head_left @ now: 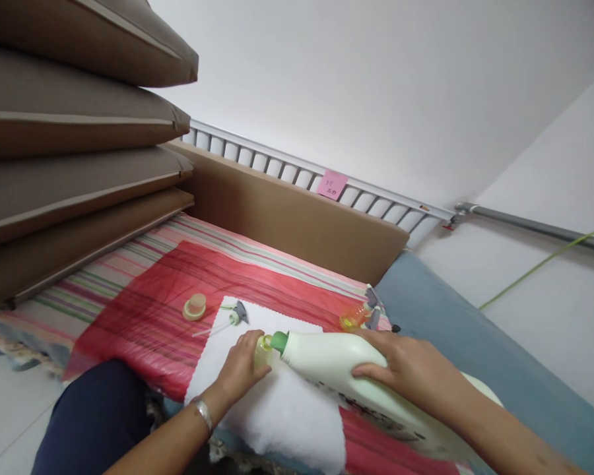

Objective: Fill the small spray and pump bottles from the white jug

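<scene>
My left hand [241, 364] is closed around a small clear bottle [263, 351] with a yellowish tint, held over a white cloth [277, 422]. My right hand [400, 366] grips a large pale green jug [327, 353], tipped nearly on its side. The jug's dark green spout [279, 341] meets the small bottle's mouth; whether liquid is flowing I cannot make out. Left of the cloth lies a pale cap [195, 307]. A spray head [240, 312] with a light green collar and thin tube rests at the cloth's upper left corner.
Behind the jug lie spray bottles [354, 317] with grey heads and yellow liquid. Red plastic sheeting [143, 310] covers a striped cloth [103, 284]. Stacked brown cushions [79, 138] rise at left. A brown board [287, 218] stands against the radiator [257, 161]; a blue-grey surface [455, 316] slopes at right.
</scene>
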Available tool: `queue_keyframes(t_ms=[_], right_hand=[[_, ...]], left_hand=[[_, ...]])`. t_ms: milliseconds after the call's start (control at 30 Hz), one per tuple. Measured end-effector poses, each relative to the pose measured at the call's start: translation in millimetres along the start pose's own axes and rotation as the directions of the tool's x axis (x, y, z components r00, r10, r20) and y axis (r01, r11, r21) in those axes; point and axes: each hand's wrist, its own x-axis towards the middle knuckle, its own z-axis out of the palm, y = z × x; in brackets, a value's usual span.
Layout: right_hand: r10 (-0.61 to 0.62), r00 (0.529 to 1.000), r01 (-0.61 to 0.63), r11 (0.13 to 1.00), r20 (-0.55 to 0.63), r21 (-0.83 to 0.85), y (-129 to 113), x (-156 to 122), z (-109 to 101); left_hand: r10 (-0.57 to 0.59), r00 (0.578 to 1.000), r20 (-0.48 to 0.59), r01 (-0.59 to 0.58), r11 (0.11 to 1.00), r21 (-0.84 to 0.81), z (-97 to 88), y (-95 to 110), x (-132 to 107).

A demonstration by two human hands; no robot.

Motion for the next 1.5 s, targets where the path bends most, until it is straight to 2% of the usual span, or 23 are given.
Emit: queue_keyframes(t_ms=[300,533,633,1000,1500], right_hand=[[-0.012,1.000,0.012,1.000,-0.006,0.021,5,3,6],[0.071,0.997,-0.073,0.996,0.037,0.059,19,5,21],[0.062,0.998,-0.064,0.996,0.025,0.064,20,4,23],[-0.006,1.000,0.007,1.000,0.017,-0.019,4,2,4],[0.014,0.995,-0.001,0.992,0.103,-0.123,-8,10,-13]], left_hand=[[-0.029,1.000,0.007,0.029,1.000,-0.008,-2.5,4,-1],[-0.048,0.999,0.026,0.048,0.999,-0.008,-4.2,7,-1],[-0.047,0.999,0.013,0.048,0.999,-0.016,-3.3,6,-1],[-0.003,1.000,-0.019,0.002,0.999,-0.039,1.7,-4,0],[0.003,1.000,0.009,-0.003,1.000,0.004,2.0,-2,0]])
